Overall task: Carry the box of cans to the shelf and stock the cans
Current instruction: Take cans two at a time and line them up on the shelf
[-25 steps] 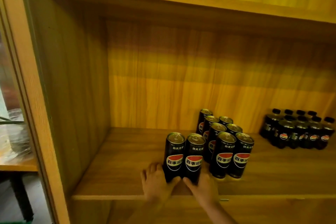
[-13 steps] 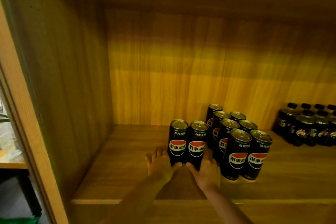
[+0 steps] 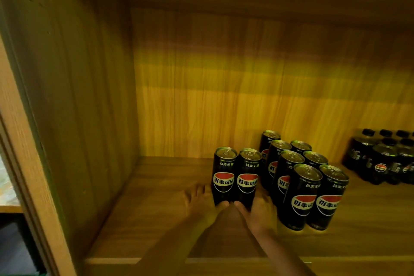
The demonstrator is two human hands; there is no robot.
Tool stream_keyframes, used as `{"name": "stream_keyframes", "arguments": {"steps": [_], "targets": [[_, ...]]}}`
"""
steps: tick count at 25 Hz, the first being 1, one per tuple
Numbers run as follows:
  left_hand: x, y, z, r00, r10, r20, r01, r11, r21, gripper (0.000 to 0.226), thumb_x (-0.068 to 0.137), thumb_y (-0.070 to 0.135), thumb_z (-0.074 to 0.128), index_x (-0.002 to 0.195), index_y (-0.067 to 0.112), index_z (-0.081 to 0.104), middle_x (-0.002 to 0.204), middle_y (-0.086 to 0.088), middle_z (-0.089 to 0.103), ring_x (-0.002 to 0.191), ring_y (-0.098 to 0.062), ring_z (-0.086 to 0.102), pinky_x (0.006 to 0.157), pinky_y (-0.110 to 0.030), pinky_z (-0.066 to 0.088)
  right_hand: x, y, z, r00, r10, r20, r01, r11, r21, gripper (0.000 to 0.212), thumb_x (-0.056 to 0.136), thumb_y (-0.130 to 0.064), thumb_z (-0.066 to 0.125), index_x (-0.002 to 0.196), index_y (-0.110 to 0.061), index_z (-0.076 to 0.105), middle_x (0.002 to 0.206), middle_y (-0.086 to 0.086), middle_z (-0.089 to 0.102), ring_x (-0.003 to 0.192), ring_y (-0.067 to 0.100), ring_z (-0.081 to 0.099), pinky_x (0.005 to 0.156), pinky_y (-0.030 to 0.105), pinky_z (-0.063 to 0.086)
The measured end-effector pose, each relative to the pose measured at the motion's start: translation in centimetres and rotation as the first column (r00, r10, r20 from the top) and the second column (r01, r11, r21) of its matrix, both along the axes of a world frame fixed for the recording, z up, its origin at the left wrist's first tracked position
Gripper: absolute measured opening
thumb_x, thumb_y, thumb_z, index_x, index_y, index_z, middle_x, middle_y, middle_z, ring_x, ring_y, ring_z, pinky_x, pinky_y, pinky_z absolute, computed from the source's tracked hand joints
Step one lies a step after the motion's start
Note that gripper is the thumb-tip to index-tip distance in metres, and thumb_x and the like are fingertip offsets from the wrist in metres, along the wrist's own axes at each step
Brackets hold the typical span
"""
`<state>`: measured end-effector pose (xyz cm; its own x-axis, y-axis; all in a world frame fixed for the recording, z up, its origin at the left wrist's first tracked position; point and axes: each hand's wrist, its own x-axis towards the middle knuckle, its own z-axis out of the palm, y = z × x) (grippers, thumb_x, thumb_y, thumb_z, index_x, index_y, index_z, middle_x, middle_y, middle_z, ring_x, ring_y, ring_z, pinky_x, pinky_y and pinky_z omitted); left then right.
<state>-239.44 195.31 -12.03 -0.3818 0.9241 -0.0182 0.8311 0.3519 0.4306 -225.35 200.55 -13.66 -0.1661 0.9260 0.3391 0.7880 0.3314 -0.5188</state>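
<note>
Two black cans stand side by side on the wooden shelf board [image 3: 156, 219]. My left hand [image 3: 201, 201] wraps the base of the left can [image 3: 224, 175]. My right hand [image 3: 259, 208] wraps the base of the right can [image 3: 248, 177]. Both cans are upright and touch each other. Just to their right stands a block of several identical black cans [image 3: 300, 186] in two columns. No box is in view.
A cluster of small dark bottles [image 3: 385, 163] sits at the far right of the shelf. The cabinet's left side wall [image 3: 78, 119] and back panel [image 3: 246, 85] bound the bay. The shelf's front edge [image 3: 134, 261] runs below my forearms.
Both hands have slid the two cans deeper into the shelf, away from the front edge and alongside the block of cans. The view has moved closer and lower.
</note>
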Motion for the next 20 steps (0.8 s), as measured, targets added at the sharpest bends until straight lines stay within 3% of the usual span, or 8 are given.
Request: {"name": "stream_keyframes", "arguments": {"steps": [8,11,14,20], "targets": [[0.1,-0.2,0.2,1.0,-0.014,0.027,0.014,1.0,0.002,0.087,0.085,0.063,0.037,0.148,0.015,0.001,0.158,-0.008,0.002,0.146,-0.027,-0.007,0.115,-0.052,-0.007,-0.2,-0.4,0.3,1.0,0.011,0.002,-0.011,1.0,-0.017,0.077,0.077,-0.045,0.063,0.138,-0.013,0.03,0.139,0.009,0.046,0.127,0.027,0.045,0.1,0.04,0.043],[0.0,-0.9,0.7,0.999,0.0,0.053,0.0,1.0,0.005,0.1,0.079,0.068,0.043,0.147,0.015,-0.008,0.158,-0.01,-0.007,0.145,-0.027,-0.01,0.114,-0.053,-0.009,0.1,-1.4,1.2,1.0,0.024,-0.019,-0.026,0.995,-0.096,0.083,0.078,-0.047,0.061,0.143,-0.017,0.019,0.143,0.008,0.042,0.128,0.027,0.044,0.1,0.041,0.043],[-0.4,-2.8,1.4,0.994,0.038,0.106,-0.039,0.999,0.004,0.111,0.071,0.069,0.052,0.147,0.014,-0.007,0.158,-0.012,-0.006,0.146,-0.028,-0.007,0.115,-0.051,-0.005,1.3,-3.7,2.2,0.998,0.011,-0.054,-0.017,0.993,-0.117,0.082,0.079,-0.049,0.06,0.143,-0.019,0.019,0.139,0.006,0.047,0.125,0.027,0.048,0.099,0.039,0.044],[0.7,-10.7,5.1,0.992,-0.061,-0.108,0.058,0.998,-0.036,0.086,0.082,0.065,0.039,0.148,0.018,0.008,0.158,-0.011,0.002,0.146,-0.027,-0.001,0.116,-0.051,-0.001,3.9,-10.1,6.0,0.976,0.121,0.179,-0.113,0.992,-0.059,0.073,0.084,-0.045,0.054,0.143,-0.019,0.019,0.146,0.003,0.037,0.133,0.023,0.037,0.108,0.037,0.036]]}}
